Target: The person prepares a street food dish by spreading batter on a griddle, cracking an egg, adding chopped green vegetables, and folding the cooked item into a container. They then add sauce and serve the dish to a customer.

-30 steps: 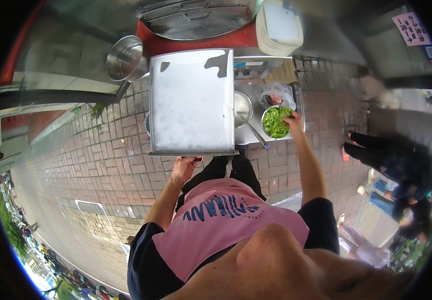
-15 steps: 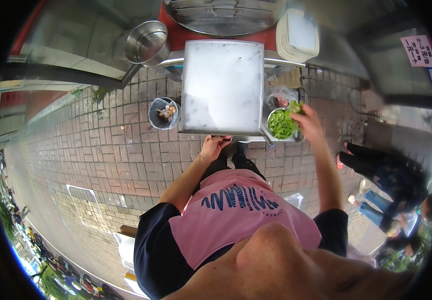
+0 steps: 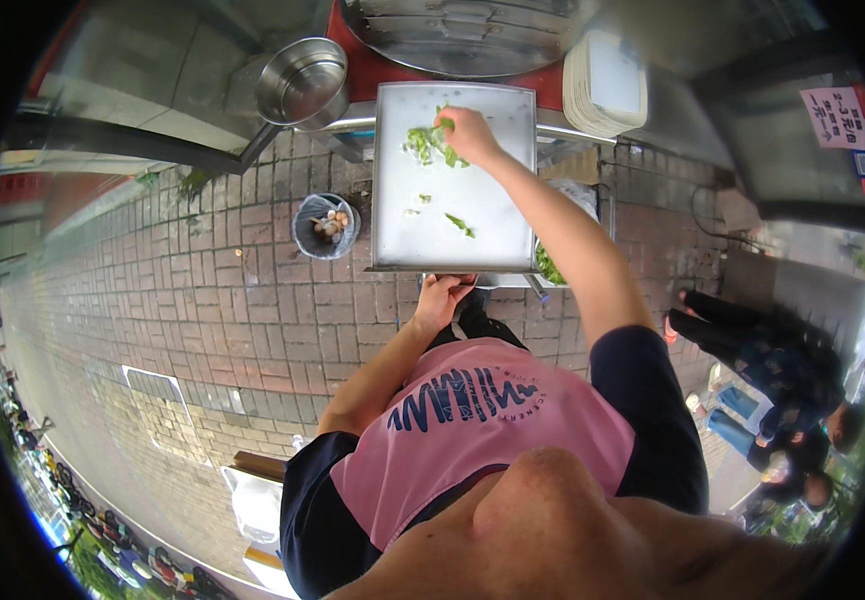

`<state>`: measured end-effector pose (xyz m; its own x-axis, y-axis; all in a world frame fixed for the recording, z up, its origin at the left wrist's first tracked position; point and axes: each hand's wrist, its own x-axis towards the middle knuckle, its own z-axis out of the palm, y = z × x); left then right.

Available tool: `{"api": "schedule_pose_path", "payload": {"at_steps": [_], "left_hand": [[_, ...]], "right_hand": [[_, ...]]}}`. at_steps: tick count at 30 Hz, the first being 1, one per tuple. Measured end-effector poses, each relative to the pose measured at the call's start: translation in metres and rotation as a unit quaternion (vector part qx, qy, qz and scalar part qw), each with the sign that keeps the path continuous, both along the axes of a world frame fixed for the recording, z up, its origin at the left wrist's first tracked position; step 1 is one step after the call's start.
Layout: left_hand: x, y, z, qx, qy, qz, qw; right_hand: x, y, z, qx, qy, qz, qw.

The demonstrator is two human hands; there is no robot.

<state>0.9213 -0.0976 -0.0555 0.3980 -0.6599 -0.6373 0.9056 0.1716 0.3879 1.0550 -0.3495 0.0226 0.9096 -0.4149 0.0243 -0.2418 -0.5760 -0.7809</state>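
Dark lettering (image 3: 462, 396) is printed across the pink shirt (image 3: 552, 440); dark characters are carried by a pink sign (image 3: 834, 118) at far right. Beyond the right edge of the white-coated tray (image 3: 398, 240), more greens (image 3: 549, 266) are partly hidden by the right forearm (image 3: 557, 220). The hands are held apart: chopped greens (image 3: 418, 146), strewn over the tray's far half and sparsely nearer, are pinched in the right hand (image 3: 470, 132). The left hand (image 3: 442, 299) is placed at the near edge, fingertips hidden, grip untellable. A lined bucket (image 3: 304, 240) is set beyond the left edge.
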Motion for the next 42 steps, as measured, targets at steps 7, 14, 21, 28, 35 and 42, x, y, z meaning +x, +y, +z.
{"api": "schedule_pose_path", "payload": {"at_steps": [7, 14, 21, 28, 35, 42], "left_hand": [[0.004, 0.003, 0.017, 0.026, 0.002, 0.003, 1.000], [0.006, 0.005, 0.014, 0.020, 0.002, -0.007, 1.000], [0.009, 0.003, 0.016, 0.010, 0.015, -0.013, 1.000], [0.006, 0.002, 0.013, 0.000, 0.014, -0.012, 1.000], [0.009, 0.001, 0.006, 0.003, 0.014, -0.012, 1.000], [0.014, 0.004, 0.020, 0.021, 0.003, -0.016, 1.000]], "right_hand": [[-0.046, -0.039, 0.020, 0.040, 0.180, -0.025, 0.983], [-0.068, -0.028, 0.004, 0.034, 0.033, 0.011, 0.999], [-0.008, -0.032, 0.005, 0.063, -0.055, 0.034, 0.996], [-0.053, 0.067, 0.006, -0.169, 0.012, 0.228, 0.959], [-0.088, 0.074, 0.069, -0.220, 0.009, 0.131, 0.967], [-0.212, 0.000, 0.002, 0.155, 0.025, -0.249, 0.956]]}}
